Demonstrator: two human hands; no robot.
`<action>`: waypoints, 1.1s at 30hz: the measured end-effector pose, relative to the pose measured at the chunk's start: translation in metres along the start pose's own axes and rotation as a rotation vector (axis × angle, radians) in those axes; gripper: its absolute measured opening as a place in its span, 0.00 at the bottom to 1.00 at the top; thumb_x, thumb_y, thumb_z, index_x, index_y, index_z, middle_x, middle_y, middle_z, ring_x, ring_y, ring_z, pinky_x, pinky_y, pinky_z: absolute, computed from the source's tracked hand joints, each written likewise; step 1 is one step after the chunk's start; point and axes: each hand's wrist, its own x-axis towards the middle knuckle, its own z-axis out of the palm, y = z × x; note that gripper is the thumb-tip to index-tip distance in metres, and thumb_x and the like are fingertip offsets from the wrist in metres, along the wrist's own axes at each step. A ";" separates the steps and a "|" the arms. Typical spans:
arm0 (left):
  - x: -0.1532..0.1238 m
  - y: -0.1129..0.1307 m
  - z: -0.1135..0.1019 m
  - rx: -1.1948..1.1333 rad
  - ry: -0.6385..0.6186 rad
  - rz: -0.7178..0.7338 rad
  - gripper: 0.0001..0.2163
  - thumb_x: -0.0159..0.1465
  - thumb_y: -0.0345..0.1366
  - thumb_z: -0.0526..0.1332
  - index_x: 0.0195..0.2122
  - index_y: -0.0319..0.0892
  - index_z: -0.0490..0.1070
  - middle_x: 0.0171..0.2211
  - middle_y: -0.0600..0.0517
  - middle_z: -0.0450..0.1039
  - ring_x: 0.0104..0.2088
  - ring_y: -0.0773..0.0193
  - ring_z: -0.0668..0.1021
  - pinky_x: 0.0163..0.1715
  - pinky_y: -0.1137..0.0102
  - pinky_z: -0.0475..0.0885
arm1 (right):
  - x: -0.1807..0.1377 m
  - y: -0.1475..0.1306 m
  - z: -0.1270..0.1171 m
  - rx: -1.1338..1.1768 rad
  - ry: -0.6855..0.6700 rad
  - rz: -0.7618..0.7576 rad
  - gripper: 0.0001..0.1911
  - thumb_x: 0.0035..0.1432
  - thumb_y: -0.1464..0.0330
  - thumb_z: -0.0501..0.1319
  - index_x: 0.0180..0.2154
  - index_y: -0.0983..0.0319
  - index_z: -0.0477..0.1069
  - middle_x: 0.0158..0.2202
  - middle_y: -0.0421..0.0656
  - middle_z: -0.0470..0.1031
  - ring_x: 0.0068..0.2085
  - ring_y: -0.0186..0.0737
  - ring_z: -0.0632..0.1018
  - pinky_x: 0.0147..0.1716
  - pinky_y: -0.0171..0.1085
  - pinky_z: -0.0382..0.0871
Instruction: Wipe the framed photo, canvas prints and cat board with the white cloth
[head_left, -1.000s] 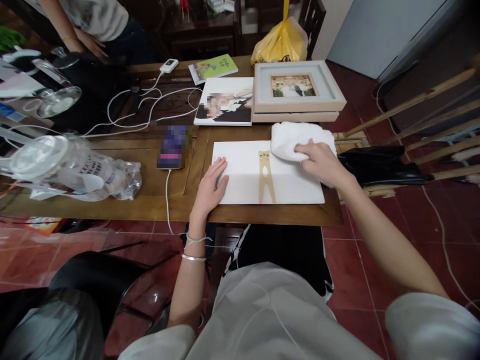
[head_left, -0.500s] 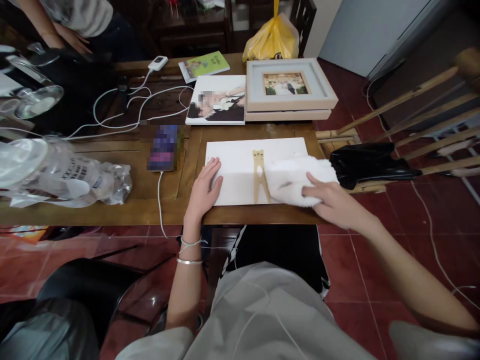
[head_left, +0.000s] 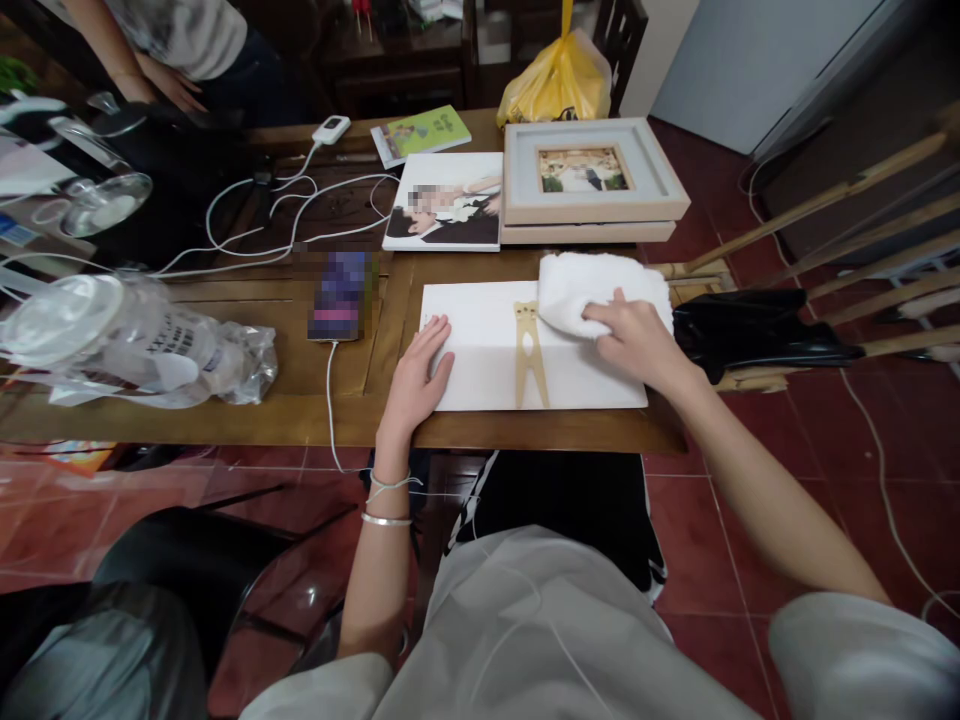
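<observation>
A white frame back [head_left: 480, 350] with a tan wooden stand [head_left: 530, 353] lies face down on the wooden table [head_left: 225, 415]. My left hand [head_left: 418, 378] rests flat on the panel's left edge, fingers stretched out. My right hand [head_left: 636, 338] presses a white cloth [head_left: 581, 285] onto the panel's far right corner, fingers curled over it.
Beyond the panel lie a photo print [head_left: 448, 200] and two stacked grey frames [head_left: 592, 180]. A phone [head_left: 339, 295] on a white cable, a bagged plastic jar [head_left: 127, 340], a black bag [head_left: 750, 325], a yellow bag [head_left: 559, 85] and another person [head_left: 161, 45] at far left.
My right hand slid the cloth from the panel's far right corner to its near right edge, then back to the far corner. My left hand stayed put.
</observation>
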 end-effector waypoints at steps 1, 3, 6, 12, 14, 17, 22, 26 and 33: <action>0.000 0.000 0.000 0.001 -0.002 -0.001 0.20 0.72 0.37 0.57 0.65 0.46 0.69 0.69 0.47 0.65 0.71 0.54 0.65 0.72 0.49 0.58 | -0.016 -0.007 0.000 -0.011 -0.012 -0.015 0.14 0.44 0.78 0.52 0.31 0.56 0.68 0.23 0.39 0.67 0.29 0.48 0.74 0.57 0.59 0.66; 0.000 0.000 0.000 0.005 -0.003 0.000 0.20 0.72 0.37 0.57 0.65 0.46 0.69 0.69 0.47 0.65 0.71 0.54 0.65 0.72 0.49 0.58 | -0.050 -0.022 -0.003 -0.008 -0.036 -0.064 0.15 0.44 0.79 0.52 0.32 0.56 0.68 0.24 0.38 0.69 0.28 0.47 0.75 0.59 0.61 0.66; 0.000 0.001 -0.001 0.010 -0.004 0.004 0.20 0.72 0.37 0.57 0.64 0.44 0.69 0.69 0.45 0.65 0.71 0.54 0.66 0.72 0.49 0.59 | -0.090 -0.038 -0.011 0.074 -0.082 -0.150 0.17 0.43 0.81 0.51 0.32 0.55 0.67 0.30 0.38 0.75 0.32 0.45 0.78 0.66 0.61 0.61; 0.000 0.001 -0.001 0.001 -0.004 0.009 0.20 0.73 0.38 0.57 0.64 0.46 0.69 0.69 0.47 0.65 0.71 0.53 0.65 0.72 0.49 0.59 | -0.084 -0.026 -0.017 0.110 -0.075 -0.103 0.12 0.43 0.77 0.52 0.27 0.54 0.65 0.20 0.36 0.64 0.25 0.45 0.74 0.60 0.59 0.68; 0.000 0.000 0.000 0.003 -0.001 0.012 0.19 0.73 0.38 0.57 0.64 0.46 0.69 0.69 0.47 0.66 0.71 0.54 0.66 0.72 0.49 0.59 | -0.058 -0.013 -0.016 0.083 -0.056 -0.056 0.10 0.43 0.76 0.53 0.25 0.54 0.63 0.18 0.36 0.59 0.23 0.46 0.71 0.55 0.57 0.71; 0.000 -0.001 0.000 0.007 0.001 0.014 0.19 0.72 0.37 0.57 0.64 0.47 0.69 0.68 0.47 0.66 0.71 0.54 0.66 0.72 0.48 0.59 | -0.011 0.007 -0.012 0.061 -0.007 -0.016 0.09 0.44 0.75 0.53 0.23 0.55 0.57 0.17 0.37 0.55 0.23 0.46 0.68 0.52 0.55 0.71; 0.000 -0.001 0.000 -0.006 0.004 0.014 0.19 0.72 0.37 0.57 0.64 0.47 0.69 0.68 0.47 0.66 0.71 0.54 0.66 0.72 0.49 0.59 | 0.043 0.023 -0.005 0.008 0.063 0.042 0.09 0.45 0.75 0.54 0.24 0.54 0.59 0.21 0.44 0.67 0.32 0.54 0.74 0.51 0.53 0.69; 0.000 0.000 0.000 -0.008 0.004 0.013 0.20 0.72 0.37 0.57 0.64 0.45 0.69 0.68 0.46 0.66 0.71 0.54 0.66 0.72 0.49 0.59 | 0.023 0.016 0.001 -0.041 0.055 0.012 0.12 0.44 0.77 0.53 0.29 0.56 0.67 0.24 0.42 0.70 0.32 0.53 0.75 0.55 0.57 0.67; 0.000 0.000 -0.001 0.003 -0.005 0.000 0.20 0.73 0.38 0.57 0.64 0.46 0.69 0.69 0.47 0.65 0.71 0.54 0.65 0.72 0.49 0.58 | -0.093 -0.036 -0.007 0.034 -0.045 -0.194 0.19 0.43 0.82 0.51 0.34 0.57 0.68 0.40 0.44 0.81 0.40 0.50 0.82 0.64 0.61 0.64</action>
